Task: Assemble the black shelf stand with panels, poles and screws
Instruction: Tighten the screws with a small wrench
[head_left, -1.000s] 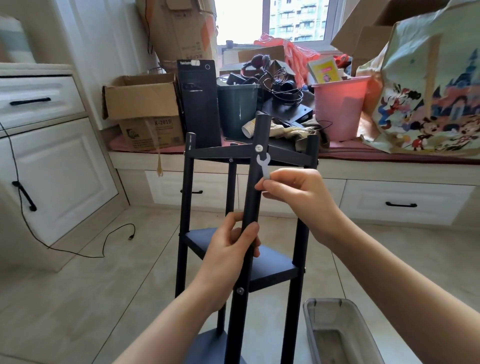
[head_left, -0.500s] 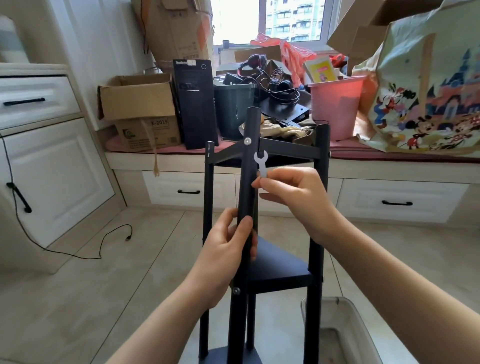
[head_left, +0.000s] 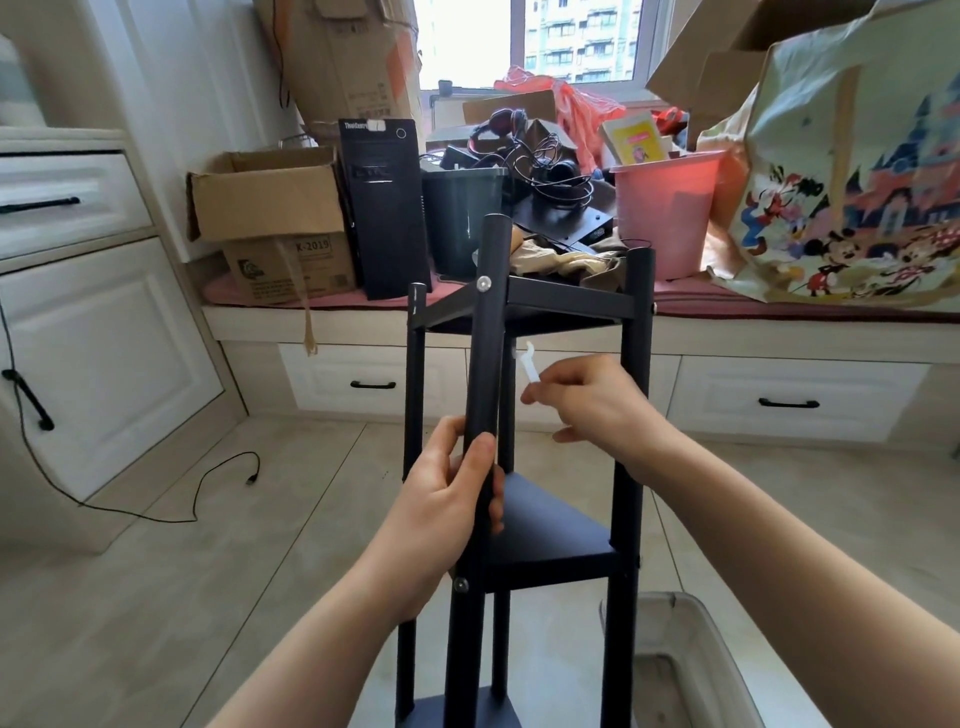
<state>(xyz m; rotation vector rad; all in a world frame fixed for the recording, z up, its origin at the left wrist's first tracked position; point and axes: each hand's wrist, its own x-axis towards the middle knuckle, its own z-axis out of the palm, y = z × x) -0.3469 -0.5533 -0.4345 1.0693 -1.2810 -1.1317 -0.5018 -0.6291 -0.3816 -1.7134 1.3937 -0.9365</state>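
Note:
The black shelf stand (head_left: 563, 540) stands upright on the floor in front of me, with several poles and three panels. My left hand (head_left: 449, 512) grips the near pole (head_left: 488, 332) between the top and middle panels. A silver screw (head_left: 484, 282) sits in that pole at the top panel (head_left: 566, 306), and another screw (head_left: 461, 585) at the middle panel. My right hand (head_left: 592, 400) pinches a small white flat wrench (head_left: 525, 364), just right of the near pole and below the top panel.
A grey plastic bin (head_left: 675, 670) sits on the floor at the lower right. A window bench (head_left: 779, 322) behind the stand holds cardboard boxes, a black computer tower (head_left: 384, 208), a pink bucket (head_left: 665, 213) and a printed bag. White cabinets (head_left: 98, 332) and a loose cable lie left.
The stand has turned, so the near pole's top screw now faces left of centre. My right hand has lowered the wrench away from that screw to below the top panel.

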